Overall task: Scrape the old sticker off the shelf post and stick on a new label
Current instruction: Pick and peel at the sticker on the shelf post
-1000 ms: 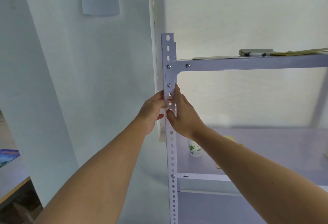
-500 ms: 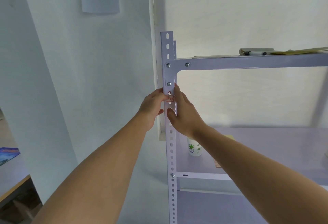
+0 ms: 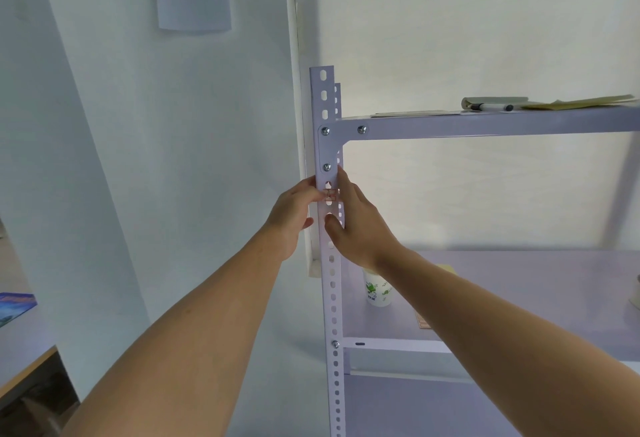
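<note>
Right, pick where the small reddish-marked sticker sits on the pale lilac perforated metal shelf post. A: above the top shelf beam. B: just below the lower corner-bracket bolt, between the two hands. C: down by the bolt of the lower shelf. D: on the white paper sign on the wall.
B: the small reddish-marked sticker lies on the shelf post just under the bracket bolt, between the left hand and right hand.

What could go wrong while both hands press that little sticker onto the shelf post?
The label sits across the post's punched holes, so it may wrinkle or bond poorly there. The left hand and right hand crowd it, hiding its alignment, so it could end up crooked. A sideways push might also shake the paper cup on the shelf behind.
</note>
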